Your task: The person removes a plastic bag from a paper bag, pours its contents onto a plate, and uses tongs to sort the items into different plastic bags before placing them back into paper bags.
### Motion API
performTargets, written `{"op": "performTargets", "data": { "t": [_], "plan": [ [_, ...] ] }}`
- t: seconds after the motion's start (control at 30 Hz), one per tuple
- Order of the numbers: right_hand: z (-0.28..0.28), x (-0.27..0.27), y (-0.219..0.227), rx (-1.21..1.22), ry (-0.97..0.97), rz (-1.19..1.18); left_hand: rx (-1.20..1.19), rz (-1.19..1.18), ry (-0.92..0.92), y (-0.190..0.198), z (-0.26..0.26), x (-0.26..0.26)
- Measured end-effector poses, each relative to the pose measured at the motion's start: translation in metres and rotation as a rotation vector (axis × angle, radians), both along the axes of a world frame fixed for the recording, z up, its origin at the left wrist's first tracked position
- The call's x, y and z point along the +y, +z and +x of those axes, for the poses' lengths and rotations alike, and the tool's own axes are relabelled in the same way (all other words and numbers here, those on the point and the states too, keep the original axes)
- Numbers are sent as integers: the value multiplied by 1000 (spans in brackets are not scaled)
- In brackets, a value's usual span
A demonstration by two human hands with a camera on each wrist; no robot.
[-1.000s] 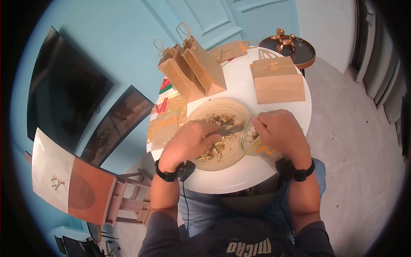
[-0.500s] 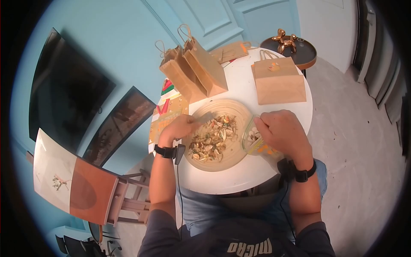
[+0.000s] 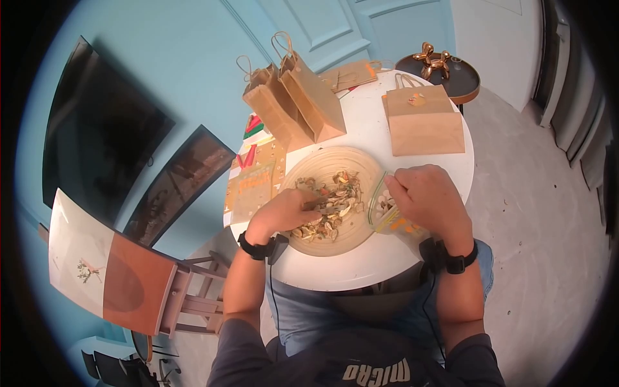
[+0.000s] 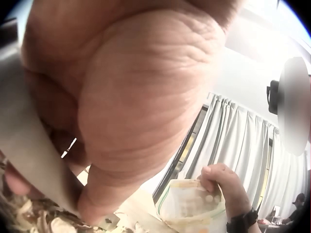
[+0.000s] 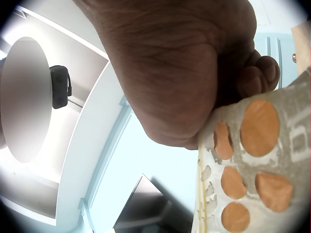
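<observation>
My left hand (image 3: 284,211) grips grey metal tongs (image 4: 36,131) over a round, pale wooden plate (image 3: 358,238). The thumb presses along the broad metal strip in the left wrist view, and the tips are among the dried mixed pieces (image 3: 327,227) heaped on the plate. With my right hand (image 3: 431,198) I pinch the rim of a clear zip bag (image 3: 380,222) at the plate's right edge. The bag's mouth faces the plate, and pale round pieces show inside. Orange shapes (image 5: 260,128) mark its side in the right wrist view.
Two upright brown paper bags (image 3: 309,103) stand behind the plate, and another paper bag (image 3: 425,132) lies at the back right. A flat clear bag (image 3: 251,193) lies left of the plate on the white round table (image 3: 322,277). A side table (image 3: 461,84) carries a balloon-dog figure.
The left hand drew back left from the zip bag's mouth with the tongs, then came down into the pieces on the plate. The right hand kept its hold on the bag.
</observation>
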State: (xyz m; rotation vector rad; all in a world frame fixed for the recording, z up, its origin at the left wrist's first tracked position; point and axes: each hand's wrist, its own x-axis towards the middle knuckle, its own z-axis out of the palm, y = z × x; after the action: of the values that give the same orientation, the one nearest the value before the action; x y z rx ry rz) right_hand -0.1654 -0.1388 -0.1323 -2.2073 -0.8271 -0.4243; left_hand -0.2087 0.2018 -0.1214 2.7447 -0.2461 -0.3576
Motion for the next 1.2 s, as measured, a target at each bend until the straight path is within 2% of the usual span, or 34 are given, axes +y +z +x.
{"op": "performTargets", "data": {
  "t": [0.17, 0.67, 1.07, 1.2],
  "plan": [
    [0, 0, -1, 4, -2, -15, -138, -5, 25, -11, -8, -7],
    [-1, 1, -1, 1, 8, -22, -225, 19, -1, -18, -16, -4],
    [2, 1, -5, -22, 39, 30, -251, -1, -22, 35, -28, -26],
    [2, 0, -5, -30, 33, 30, -285, -31, -185, 46, -26, -54]
  ]
}}
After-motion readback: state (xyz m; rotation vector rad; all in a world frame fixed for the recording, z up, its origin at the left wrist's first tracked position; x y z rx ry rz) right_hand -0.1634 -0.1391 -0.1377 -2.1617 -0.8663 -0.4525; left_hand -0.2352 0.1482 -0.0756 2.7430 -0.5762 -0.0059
